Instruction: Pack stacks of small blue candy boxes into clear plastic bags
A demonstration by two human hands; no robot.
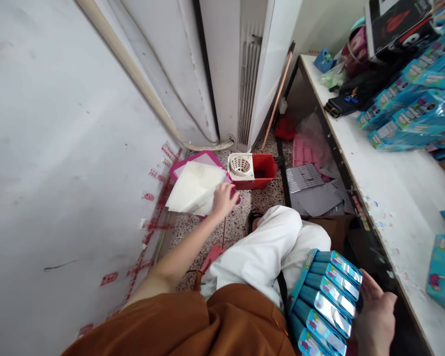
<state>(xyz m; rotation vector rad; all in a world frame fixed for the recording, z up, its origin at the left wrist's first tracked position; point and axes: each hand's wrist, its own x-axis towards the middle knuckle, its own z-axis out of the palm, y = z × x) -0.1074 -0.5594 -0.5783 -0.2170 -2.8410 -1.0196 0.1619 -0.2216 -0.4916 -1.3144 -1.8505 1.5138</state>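
Observation:
My left hand (pixel 224 200) reaches down over a bin with a magenta rim (pixel 217 159), its fingers curled at the edge beside the cream sheets (pixel 195 185). Whether the fingers grip anything is hard to make out. On my lap at the lower right rests a blue display box (pixel 304 291) filled with several blue tins (pixel 332 314) with shiny windows. Against the right side of that box is my right hand (pixel 376 309), with its fingers partly hidden behind the tins.
A red mop bucket (pixel 263 170) with a white strainer stands beyond my knees. The white table (pixel 381 183) on the right bears stacked blue boxes (pixel 422 116) and a dark wallet (pixel 339 106). Grey sheets (pixel 317 198) lie beneath it. A white wall (pixel 59 148) rises on the left.

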